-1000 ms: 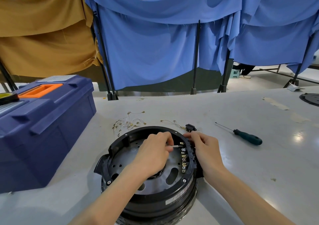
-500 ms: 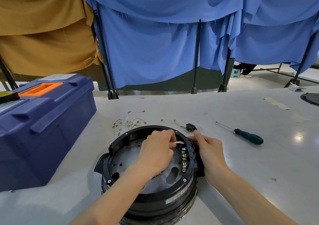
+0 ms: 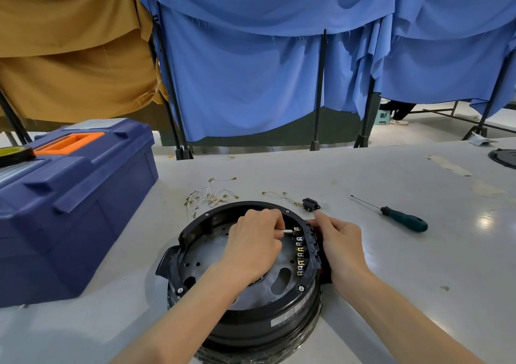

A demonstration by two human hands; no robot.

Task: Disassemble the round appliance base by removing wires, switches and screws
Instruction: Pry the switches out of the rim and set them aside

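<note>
We have the round base (image 3: 251,324) upside down on the table (image 3: 391,280), directly in front of us, with both hands on it. Our left hand (image 3: 251,249) reaches inside the base and pinches a white-sleeved wire end (image 3: 287,231) at the top of the terminal row (image 3: 300,254) along the base's right inner wall. Our right hand (image 3: 340,246) curls over the outside of that same wall and holds the base steady.

We judge the job roughly half done. Just behind the base lies a tangle of pulled wires (image 3: 209,196), and behind its right side a further loose wire (image 3: 279,195) and a small black switch (image 3: 310,205), all already out. The wire we hold looks like one of the last attached.

What is left: the terminal row carries bare metal tabs, so the switches behind them seem to be in place, and the rim screws (image 3: 301,288) are not yet undone. The screwdriver (image 3: 402,218) lies untouched to the right of the base, well apart from it. A blue toolbox (image 3: 69,201) stands to the base's left.
</note>
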